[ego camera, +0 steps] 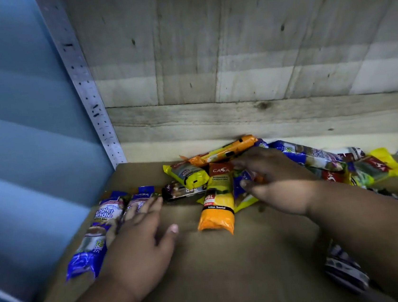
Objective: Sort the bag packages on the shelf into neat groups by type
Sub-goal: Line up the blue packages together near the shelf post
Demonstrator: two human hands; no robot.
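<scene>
Two blue and white bag packages (95,233) lie side by side at the shelf's left. My left hand (138,234) rests flat on the right one, fingers spread. A loose pile sits at the back middle: an orange and yellow package (218,205), a yellow package (189,176), a long orange package (227,150) and a dark package (180,191). My right hand (275,179) reaches into this pile with fingers curled over a blue package (240,183); a firm grip is not clear. More blue packages (312,155) and yellow-red ones (378,166) spread to the right.
The brown shelf board (218,267) has bare room in front of the pile. A perforated metal upright (86,89) stands at the left, a wooden back panel (244,58) behind. Another dark-blue package (342,268) lies under my right forearm near the front edge.
</scene>
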